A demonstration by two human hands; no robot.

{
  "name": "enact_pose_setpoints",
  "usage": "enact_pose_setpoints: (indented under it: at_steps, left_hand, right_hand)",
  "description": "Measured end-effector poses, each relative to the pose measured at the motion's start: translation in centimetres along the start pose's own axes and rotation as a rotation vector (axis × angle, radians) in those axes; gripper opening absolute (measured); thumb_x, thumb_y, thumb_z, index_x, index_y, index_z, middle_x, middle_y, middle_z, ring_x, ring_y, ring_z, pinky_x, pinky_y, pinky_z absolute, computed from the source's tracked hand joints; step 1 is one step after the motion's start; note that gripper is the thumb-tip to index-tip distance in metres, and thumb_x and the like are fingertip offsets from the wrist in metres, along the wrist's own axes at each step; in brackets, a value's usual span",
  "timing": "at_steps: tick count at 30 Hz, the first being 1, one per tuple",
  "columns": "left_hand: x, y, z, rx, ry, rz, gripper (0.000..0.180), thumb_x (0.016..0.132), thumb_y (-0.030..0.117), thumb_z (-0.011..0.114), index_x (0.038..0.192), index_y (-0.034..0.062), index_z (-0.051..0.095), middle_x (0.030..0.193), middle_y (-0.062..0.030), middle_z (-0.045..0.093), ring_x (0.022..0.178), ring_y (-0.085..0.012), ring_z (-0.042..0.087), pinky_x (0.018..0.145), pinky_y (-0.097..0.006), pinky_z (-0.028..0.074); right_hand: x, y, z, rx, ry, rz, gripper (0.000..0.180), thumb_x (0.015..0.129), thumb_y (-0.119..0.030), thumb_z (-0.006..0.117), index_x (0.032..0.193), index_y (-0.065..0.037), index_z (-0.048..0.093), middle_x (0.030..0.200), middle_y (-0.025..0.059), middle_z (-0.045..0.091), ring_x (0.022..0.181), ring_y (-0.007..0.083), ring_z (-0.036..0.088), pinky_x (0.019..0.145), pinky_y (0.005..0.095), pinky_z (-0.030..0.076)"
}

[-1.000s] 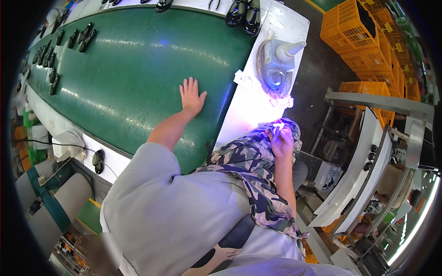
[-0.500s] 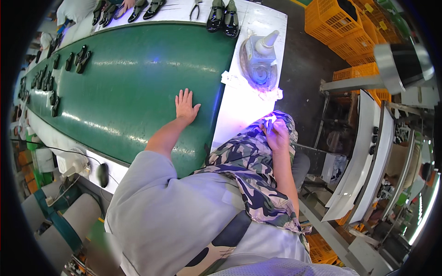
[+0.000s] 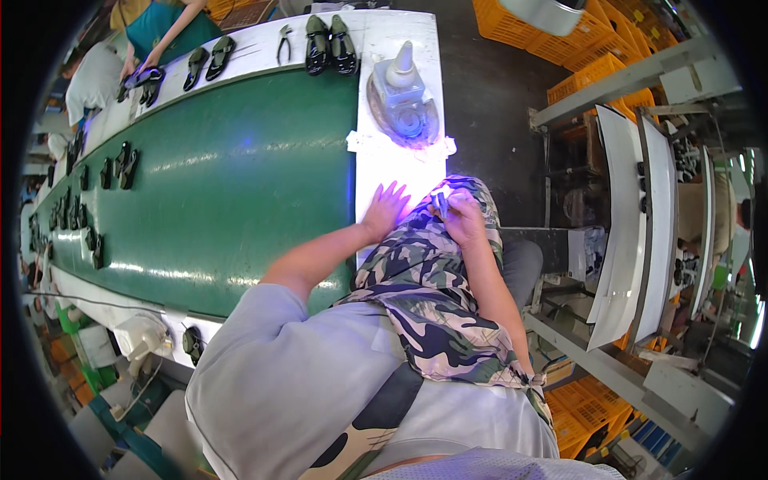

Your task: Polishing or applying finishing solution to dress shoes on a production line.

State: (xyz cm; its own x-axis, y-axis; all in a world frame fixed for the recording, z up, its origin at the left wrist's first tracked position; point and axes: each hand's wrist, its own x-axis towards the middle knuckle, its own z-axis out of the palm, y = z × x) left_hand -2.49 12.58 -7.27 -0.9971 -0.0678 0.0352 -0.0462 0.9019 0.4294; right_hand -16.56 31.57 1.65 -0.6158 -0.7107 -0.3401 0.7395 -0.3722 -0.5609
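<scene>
My left hand [image 3: 386,210] rests on the white table border [image 3: 380,170] at the right edge of the green belt [image 3: 264,192]; its fingers are spread and hold nothing. Above my lap, my right hand [image 3: 464,216] is closed round a small slim dark object [image 3: 442,202]. Bright bluish-white glare at its tip hides what kind it is. The camouflage apron [image 3: 428,264] on my lap lies under both hands. Beyond them, a white bottle with a cone nozzle [image 3: 403,70] stands on a clear square container [image 3: 398,94] in a worn oval tray [image 3: 430,132].
Black shoes [image 3: 330,50] stand in a pair at the far border, beside pliers [image 3: 284,45]. Several more shoes [image 3: 124,166] sit on the belt's left part. Across the table a person's hands [image 3: 138,72] handle a shoe. Orange crates [image 3: 544,32] and a metal rack [image 3: 616,216] are at right.
My left hand has moved right, off the green belt to the white border. My right hand stays closed on the small object above my lap. The whole view has shifted.
</scene>
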Motion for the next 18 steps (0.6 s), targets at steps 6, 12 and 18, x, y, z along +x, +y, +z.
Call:
enact_pose_setpoints:
  at_steps: [6, 12, 18]
  left_hand:
    - [0.1, 0.5, 1.3, 0.124, -0.124, 0.064, 0.048, 0.098, 0.027, 0.046, 0.145, 0.0134, 0.044, 0.155, -0.009, 0.035, 0.146, -0.0345, 0.024, 0.118, -0.058, 0.014]
    - [0.8, 0.5, 0.8, 0.215, -0.137, 0.102, 0.05, 0.096, 0.027, 0.049, 0.144, 0.0135, 0.046, 0.154, -0.0091, 0.037, 0.146, -0.0336, 0.024, 0.118, -0.057, 0.015]
    - [-0.4, -0.3, -0.2, 0.056, -0.026, 0.086, 0.055, 0.089, 0.028, 0.062, 0.138, 0.0078, 0.05, 0.152, -0.0138, 0.039, 0.146, -0.0325, 0.027, 0.119, -0.055, 0.017]
  right_hand:
    - [0.2, 0.0, 0.3, 0.072, 0.006, 0.026, 0.015, 0.088, 0.0, 0.059, 0.102, -0.005, 0.056, 0.094, 0.013, 0.064, 0.089, 0.0305, 0.066, 0.084, 0.0558, 0.054]
    - [0.8, -0.5, -0.7, 0.079, -0.006, 0.021, 0.03, 0.088, 0.002, 0.055, 0.118, -0.002, 0.053, 0.097, 0.0139, 0.065, 0.09, 0.0313, 0.066, 0.086, 0.0565, 0.054]
    - [1.0, -0.4, -1.2, 0.111, -0.071, 0.077, 0.026, 0.089, -0.001, 0.056, 0.115, -0.002, 0.055, 0.096, 0.0136, 0.065, 0.092, 0.0342, 0.066, 0.088, 0.0572, 0.052]
